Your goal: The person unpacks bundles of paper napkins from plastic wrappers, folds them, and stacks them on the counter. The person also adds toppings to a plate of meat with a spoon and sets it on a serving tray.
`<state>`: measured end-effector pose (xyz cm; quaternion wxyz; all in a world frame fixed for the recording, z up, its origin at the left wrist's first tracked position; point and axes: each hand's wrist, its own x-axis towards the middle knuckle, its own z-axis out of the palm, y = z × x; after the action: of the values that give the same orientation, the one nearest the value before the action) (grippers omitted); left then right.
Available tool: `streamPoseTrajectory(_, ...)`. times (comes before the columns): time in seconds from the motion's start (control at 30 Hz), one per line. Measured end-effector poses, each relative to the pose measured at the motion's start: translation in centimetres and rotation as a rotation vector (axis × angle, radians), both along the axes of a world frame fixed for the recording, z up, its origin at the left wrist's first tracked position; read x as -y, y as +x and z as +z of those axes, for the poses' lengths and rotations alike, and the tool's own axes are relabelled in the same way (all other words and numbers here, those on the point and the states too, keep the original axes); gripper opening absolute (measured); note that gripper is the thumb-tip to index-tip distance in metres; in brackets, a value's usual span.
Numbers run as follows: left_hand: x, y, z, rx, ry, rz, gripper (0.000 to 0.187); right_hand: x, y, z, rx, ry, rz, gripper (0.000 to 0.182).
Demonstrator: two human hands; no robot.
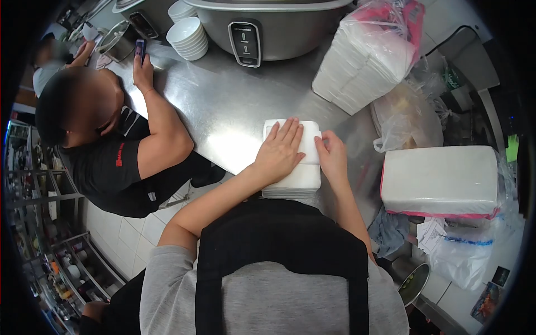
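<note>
A stack of white folded paper napkins (293, 177) lies on the steel table directly in front of my body, with its layered edges showing on the near side. My left hand (281, 149) rests flat on top of the stack, its fingers stretched out toward the far edge. At the right side of the stack, my right hand (333, 154) has its fingers bent and its thumb at the napkin edge, gripping there. How many layers lie between those fingers is hidden.
Plastic-wrapped napkin packs stand at the upper right (357, 61) and right (441, 178). A large rice cooker (279, 28) and stacked white bowls (187, 38) sit on the far side of the steel table (240, 95). At left, a co-worker (111, 145) leans on the table, holding a phone (140, 49).
</note>
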<state>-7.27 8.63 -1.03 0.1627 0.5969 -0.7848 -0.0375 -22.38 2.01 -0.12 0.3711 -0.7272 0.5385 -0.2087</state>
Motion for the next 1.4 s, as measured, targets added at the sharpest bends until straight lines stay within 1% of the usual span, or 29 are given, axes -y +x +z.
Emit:
streamPoseTrajectory(0.07, -0.1, 0.2, 0.2, 0.013, 0.031, 0.076, 0.063, -1.3, -0.2, 1.9, 0.041, -0.300, -0.056, 0.030)
streamPoseTrajectory(0.1, -0.1, 0.1, 0.2, 0.013, 0.031, 0.070, 0.063, -2.0, -0.1, 2.2, 0.039, -0.300, -0.061, 0.030)
streamPoseTrajectory(0.17, -0.2, 0.2, 0.0, 0.120, 0.048, 0.060, 0.065, -3.6, 0.7, 2.4, 0.017, -0.657, 0.450, 0.055)
streamPoseTrajectory(0.2, -0.2, 0.2, -0.2, 0.125, 0.044, 0.057, 0.065, -4.4, 0.8, 2.0, 0.020, -0.661, 0.444, 0.055)
streamPoseTrajectory(0.27, -0.3, 0.2, -0.6, 0.066, 0.044, 0.075, 0.065, -5.6, 0.8, 0.7, 0.013, -0.458, 0.582, 0.067)
streamPoseTrajectory(0.3, -0.6, 0.5, -0.7, 0.067, 0.041, 0.078, 0.065, -5.5, 0.5, 0.5, 0.013, -0.461, 0.585, 0.067)
streamPoseTrajectory(0.37, -1.8, 1.6, -0.4, 0.136, 0.082, -0.020, 0.067, -5.2, -0.6, 0.3, -0.184, -0.440, 0.638, 0.069)
streamPoseTrajectory(0.4, -2.4, 2.1, -0.1, 0.136, 0.080, -0.019, 0.067, -5.1, -0.8, 0.2, -0.185, -0.442, 0.639, 0.069)
streamPoseTrajectory(0.47, -3.9, 2.8, 0.8, 0.016, 0.199, 0.002, 0.071, -4.4, -1.0, 0.3, -0.208, -0.456, 0.690, 0.063)
streamPoseTrajectory(0.5, -4.5, 3.2, 0.8, 0.025, 0.234, 0.032, 0.075, -4.0, -1.1, 0.5, -0.208, -0.461, 0.694, 0.063)
streamPoseTrajectory(0.57, -5.3, 3.9, 1.5, 0.020, 0.268, 0.066, 0.077, -3.3, -0.8, 0.9, -0.190, -0.515, 0.712, 0.050)
streamPoseTrajectory(0.6, -5.7, 4.0, 2.1, 0.010, 0.306, 0.094, 0.078, -3.1, -0.6, 0.9, -0.186, -0.524, 0.708, 0.050)
streamPoseTrajectory(0.63, -6.0, 3.5, 3.1, 0.005, 0.077, 0.109, 0.069, -3.0, -0.6, 0.8, -0.192, -0.584, 0.688, 0.044)
streamPoseTrajectory(0.67, -6.1, 3.0, 3.6, 0.008, 0.071, 0.106, 0.069, -2.8, -0.5, 0.7, -0.198, -0.644, 0.668, 0.040)
streamPoseTrajectory(0.7, -6.1, 2.6, 3.9, -0.203, -0.026, 0.025, 0.060, -2.6, -0.4, 0.4, -0.198, -0.647, 0.663, 0.040)
streamPoseTrajectory(0.73, -6.3, 2.0, 4.2, -0.414, -0.122, -0.056, 0.051, -2.2, -0.3, 0.2, -0.128, -0.659, 0.638, 0.038)
streamPoseTrajectory(0.77, -6.4, 1.3, 4.5, -0.447, -0.160, -0.146, 0.038, -1.9, -0.3, 0.2, -0.058, -0.671, 0.614, 0.036)
streamPoseTrajectory(0.83, -6.6, 0.5, 4.3, -0.402, -0.102, -0.155, 0.038, -1.0, -1.3, 1.6, 0.115, -0.550, 0.434, 0.039)
streamPoseTrajectory(0.87, -6.7, 0.3, 4.1, -0.355, -0.039, -0.164, 0.038, -0.4, -2.0, 2.2, 0.142, -0.602, 0.324, 0.039)
streamPoseTrajectory(0.9, -6.8, 0.2, 3.5, -0.321, -0.075, -0.136, 0.035, 0.4, -2.9, 2.5, 0.171, -0.654, 0.212, 0.039)
streamPoseTrajectory(0.93, -6.8, 0.3, 3.2, -0.322, -0.075, -0.133, 0.035, 1.0, -3.9, 2.2, 0.170, -0.653, 0.216, 0.039)
streamPoseTrajectory(1.0, -6.9, 0.6, 2.9, -0.350, -0.059, -0.146, 0.028, 2.2, -6.0, 0.2, -0.030, -0.847, 0.097, 0.041)
streamPoseTrajectory(1.03, -6.8, 0.8, 2.8, -0.353, -0.059, -0.146, 0.028, 2.5, -7.0, -1.7, -0.033, -0.846, 0.098, 0.041)
streamPoseTrajectory(1.1, -6.5, 1.3, 2.8, -0.435, 0.003, -0.151, 0.017, 2.6, -8.7, -5.9, -0.390, -0.710, 0.159, 0.044)
streamPoseTrajectory(1.2, -6.2, 1.5, 2.8, -0.498, 0.001, -0.135, 0.012, 1.3, -9.0, -6.7, -0.389, -0.666, 0.200, 0.046)
streamPoseTrajectory(1.23, -6.1, 1.5, 2.7, -0.500, 0.001, -0.131, 0.012, 0.7, -8.7, -5.8, -0.390, -0.665, 0.205, 0.046)
streamPoseTrajectory(1.3, -5.9, 1.6, 2.5, -0.538, 0.010, -0.092, 0.010, -0.6, -7.8, -1.9, -0.197, -0.612, 0.232, 0.048)
streamPoseTrajectory(1.33, -5.8, 1.7, 2.5, -0.538, 0.009, -0.091, 0.010, -1.2, -7.4, -0.3, -0.197, -0.613, 0.233, 0.048)
streamPoseTrajectory(1.4, -5.7, 1.8, 2.7, -0.647, 0.073, -0.026, 0.012, -2.4, -6.6, 2.2, 0.120, -0.390, 0.454, 0.050)
